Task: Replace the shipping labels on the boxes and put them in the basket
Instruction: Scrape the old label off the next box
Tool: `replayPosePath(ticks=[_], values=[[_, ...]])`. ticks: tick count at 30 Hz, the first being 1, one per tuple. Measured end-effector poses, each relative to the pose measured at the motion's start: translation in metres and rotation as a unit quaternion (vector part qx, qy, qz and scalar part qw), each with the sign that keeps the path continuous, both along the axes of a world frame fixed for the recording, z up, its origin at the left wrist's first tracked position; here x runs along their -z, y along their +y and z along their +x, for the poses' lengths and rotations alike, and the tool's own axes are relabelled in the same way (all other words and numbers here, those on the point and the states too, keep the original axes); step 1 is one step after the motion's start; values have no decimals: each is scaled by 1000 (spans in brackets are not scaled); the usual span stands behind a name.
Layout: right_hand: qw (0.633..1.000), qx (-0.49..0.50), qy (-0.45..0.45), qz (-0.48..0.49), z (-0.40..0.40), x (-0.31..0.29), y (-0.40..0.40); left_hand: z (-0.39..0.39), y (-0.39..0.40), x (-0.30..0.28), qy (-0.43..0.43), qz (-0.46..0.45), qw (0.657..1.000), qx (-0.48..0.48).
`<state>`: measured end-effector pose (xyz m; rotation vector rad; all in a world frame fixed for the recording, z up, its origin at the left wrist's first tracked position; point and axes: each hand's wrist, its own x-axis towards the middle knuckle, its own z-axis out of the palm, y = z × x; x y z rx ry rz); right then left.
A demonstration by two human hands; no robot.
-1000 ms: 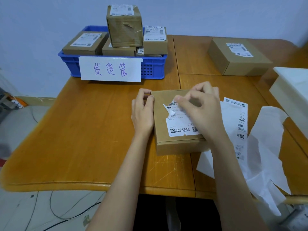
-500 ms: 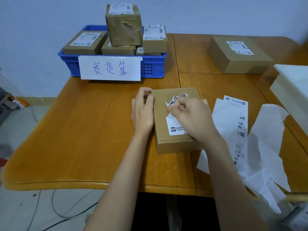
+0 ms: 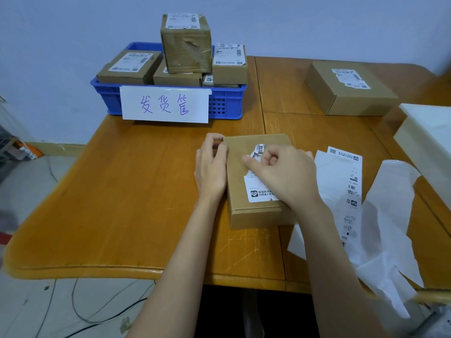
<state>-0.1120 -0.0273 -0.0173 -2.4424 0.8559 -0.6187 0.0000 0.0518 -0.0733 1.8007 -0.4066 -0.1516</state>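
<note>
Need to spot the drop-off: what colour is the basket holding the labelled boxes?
Blue basket, clearest in the head view.

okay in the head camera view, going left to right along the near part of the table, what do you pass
left hand → cardboard box with its torn old label → right hand → strip of new shipping labels → crumpled white backing paper → white container at the right edge.

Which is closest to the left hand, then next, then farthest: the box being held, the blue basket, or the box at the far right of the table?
1. Box being held: the left hand touches its left edge.
2. Blue basket: farther back, slightly left.
3. Far right box: back right corner of the table.
</note>
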Motion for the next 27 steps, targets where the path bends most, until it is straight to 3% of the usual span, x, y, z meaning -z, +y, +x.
replayPosePath(ticks=[4,7,13,23,27], values=[[1000,-16,5,16,3,3,-4,-1,2,0,12,-24,1000,2],[998,-17,-42,34,2,3,-6,-1,2,-3,14,-17,1000,13],[995,-18,-91,24,10,2,-8,0,1,-6,100,29,992,74],[991,16,-109,79,8,0,-9,-4,-5,-13,60,54,994,72],[997,22,-67,41,5,-3,-5,-3,-6,-9,61,42,995,65]])
